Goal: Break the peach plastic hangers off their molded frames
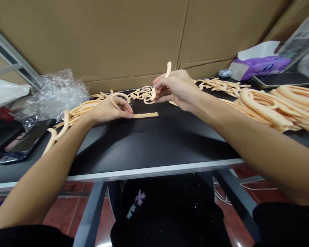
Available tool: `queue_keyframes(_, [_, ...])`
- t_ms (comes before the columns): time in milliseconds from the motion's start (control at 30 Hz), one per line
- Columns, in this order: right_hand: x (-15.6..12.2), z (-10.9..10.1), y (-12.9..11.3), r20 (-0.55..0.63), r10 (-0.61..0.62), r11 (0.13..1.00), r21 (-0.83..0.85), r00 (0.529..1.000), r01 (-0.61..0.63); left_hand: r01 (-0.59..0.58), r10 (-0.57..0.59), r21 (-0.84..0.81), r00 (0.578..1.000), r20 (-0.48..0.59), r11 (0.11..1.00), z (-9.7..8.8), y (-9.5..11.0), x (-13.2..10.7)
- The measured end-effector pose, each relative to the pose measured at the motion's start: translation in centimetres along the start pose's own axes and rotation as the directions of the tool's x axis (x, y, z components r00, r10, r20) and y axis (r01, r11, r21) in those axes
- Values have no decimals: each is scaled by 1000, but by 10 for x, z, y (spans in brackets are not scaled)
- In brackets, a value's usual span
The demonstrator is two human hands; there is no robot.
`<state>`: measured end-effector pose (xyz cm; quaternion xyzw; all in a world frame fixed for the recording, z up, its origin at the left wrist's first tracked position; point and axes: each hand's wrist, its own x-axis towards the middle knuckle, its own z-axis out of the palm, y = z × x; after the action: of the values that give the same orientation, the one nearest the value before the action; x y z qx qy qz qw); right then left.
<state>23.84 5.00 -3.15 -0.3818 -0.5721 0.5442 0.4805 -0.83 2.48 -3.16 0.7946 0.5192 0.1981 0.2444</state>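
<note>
My left hand (109, 109) is just above the black tabletop, thumb and fingertip closed on one end of a straight, cream-coloured strip (145, 115). A cream curl (122, 94) arches over those fingers; whether it joins the strip I cannot tell. Higher and to the right, my right hand (179, 90) pinches a curved cream scroll piece (168, 69). Its upper end sticks up above the fingers, and its lower end shows below the fingertips. Behind the hands lie small cream scroll pieces (141, 93). Beside my left wrist are longer cream strips (79, 110).
Thick stacks of curved cream pieces (262, 106) lie at right, with thinner ones (222, 85) behind. A purple tissue pack (260, 67) and a dark tray-like object (285, 80) stand beyond. At left are clear plastic wrap (58, 91) and a phone (28, 142). Cardboard (118, 37) walls the back.
</note>
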Motion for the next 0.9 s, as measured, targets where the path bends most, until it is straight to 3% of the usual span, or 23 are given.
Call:
queue_keyframes(200, [5, -3, 1, -18, -2, 995, -99, 1000, 0, -7, 7, 25, 1000, 8, 1000, -1, -4, 1])
queue_keyframes(400, [-1, 0, -2, -25, 28, 999, -34, 999, -29, -42, 43, 49, 999, -17, 998, -1, -5, 1])
queue_keyframes(700, [8, -8, 5, 10, -50, 990, -131, 999, 51, -34, 34, 81, 999, 2, 996, -3, -5, -1])
queue_keyframes(900, [10, -16, 6, 79, 42, 988, -153, 996, -30, -44, 41, 127, 999, 23, 991, -8, -6, -2])
